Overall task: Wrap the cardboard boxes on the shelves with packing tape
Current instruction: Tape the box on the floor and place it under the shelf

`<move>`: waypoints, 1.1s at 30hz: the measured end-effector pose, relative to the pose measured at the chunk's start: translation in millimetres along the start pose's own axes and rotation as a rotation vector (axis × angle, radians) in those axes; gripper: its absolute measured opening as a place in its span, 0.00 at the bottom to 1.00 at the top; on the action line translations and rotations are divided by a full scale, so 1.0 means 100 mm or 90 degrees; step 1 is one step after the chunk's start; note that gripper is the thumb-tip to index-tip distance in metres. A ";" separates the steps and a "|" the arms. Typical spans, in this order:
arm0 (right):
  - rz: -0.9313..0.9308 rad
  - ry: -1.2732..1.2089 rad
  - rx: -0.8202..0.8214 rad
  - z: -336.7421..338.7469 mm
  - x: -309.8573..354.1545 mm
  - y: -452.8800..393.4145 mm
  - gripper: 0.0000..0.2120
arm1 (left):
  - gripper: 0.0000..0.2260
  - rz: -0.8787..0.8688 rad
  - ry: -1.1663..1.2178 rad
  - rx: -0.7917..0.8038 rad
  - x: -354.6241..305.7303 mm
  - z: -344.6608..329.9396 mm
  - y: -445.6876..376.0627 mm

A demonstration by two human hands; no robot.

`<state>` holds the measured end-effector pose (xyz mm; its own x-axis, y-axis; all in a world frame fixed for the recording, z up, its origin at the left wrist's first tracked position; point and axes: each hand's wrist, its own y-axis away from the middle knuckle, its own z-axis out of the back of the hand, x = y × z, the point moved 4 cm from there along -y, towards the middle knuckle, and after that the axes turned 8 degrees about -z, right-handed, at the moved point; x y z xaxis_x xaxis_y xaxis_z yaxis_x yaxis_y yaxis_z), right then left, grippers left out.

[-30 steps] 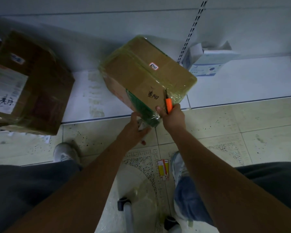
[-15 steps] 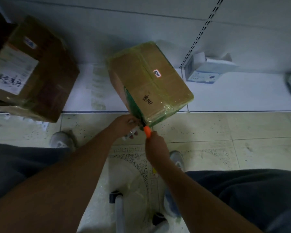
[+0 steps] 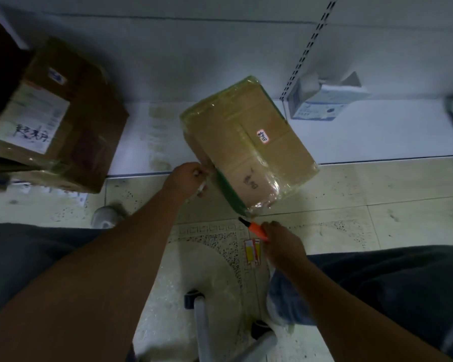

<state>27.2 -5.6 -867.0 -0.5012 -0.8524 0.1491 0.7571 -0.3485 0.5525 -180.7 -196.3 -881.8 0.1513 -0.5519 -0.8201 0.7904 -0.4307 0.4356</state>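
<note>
On the low white shelf (image 3: 377, 142), overhanging its front edge toward the tiled floor, sits the cardboard box (image 3: 249, 145) being wrapped; clear, greenish film already covers its top and bunches at the corner nearest the person. The left hand (image 3: 187, 178) is at the box's near-left edge, fingers curled and pinching what looks like a loose end of film or tape, though blur makes it hard to say exactly what it holds. The right hand (image 3: 280, 240) is just below the box's nearest corner, closed around an orange cutter (image 3: 254, 228) whose dark tip points up at that corner without clearly touching it.

Judging from this, the wrapping of this box is close to done and the step in hand is severing or trimming the film at the corner. The next move likely calls for keeping the loose end taut with the left hand so the blade parts the film cleanly, then pressing the tail flat against the box's side so it sticks.

Left of the box, on the same shelf, a larger carton (image 3: 55, 118) with a white label lies tilted. Right of the box stands a small white package (image 3: 322, 100), by the shelf's slotted upright (image 3: 309, 48).
</note>
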 end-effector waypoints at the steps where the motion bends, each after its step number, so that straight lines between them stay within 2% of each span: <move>1: 0.047 0.007 0.018 0.03 0.02 0.03 0.07 | 0.06 -0.001 0.020 -0.013 -0.02 0.00 0.01; 4: 0.121 -0.004 0.020 0.11 0.13 0.14 0.08 | 0.05 -0.013 0.043 -0.048 -0.19 0.00 0.07; 7: 0.081 -0.070 -0.079 0.23 0.19 0.17 0.11 | 0.08 -0.008 -0.036 -0.058 -0.29 0.01 0.11; 11: 0.056 -0.263 -0.259 0.49 0.38 0.04 0.29 | 0.07 0.029 -0.061 -0.078 -0.24 0.02 0.14; 13: 0.049 -0.193 -0.257 0.50 0.48 -0.11 0.39 | 0.08 0.041 -0.041 -0.077 -0.21 0.00 0.16; 15: 0.041 -0.105 -0.232 0.44 0.49 -0.25 0.42 | 0.10 0.044 -0.065 -0.080 -0.18 -0.01 0.19; 20: 0.059 0.022 -0.228 0.54 0.46 -0.58 0.41 | 0.12 0.102 -0.043 -0.121 -0.03 0.17 0.27; 24: 0.107 0.170 -0.153 1.11 0.39 -0.87 0.37 | 0.12 0.074 0.001 -0.149 -0.14 0.33 0.31; 27: 0.069 0.313 -0.146 1.58 0.21 -0.95 0.35 | 0.10 0.055 0.056 -0.202 -0.29 0.44 0.35; 30: -0.081 0.278 -0.148 1.79 0.03 -0.89 0.25 | 0.10 0.007 0.010 -0.220 -0.59 0.56 0.40; 33: -0.154 0.092 -0.179 1.78 0.13 -0.84 0.16 | 0.09 -0.011 -0.023 -0.205 -0.87 0.77 0.39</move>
<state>-117.3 82.0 -765.9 -0.6302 -0.7716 -0.0861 0.7197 -0.6222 0.3080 -208.1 -220.1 -765.2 0.1201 -0.5744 -0.8097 0.9406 -0.1951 0.2779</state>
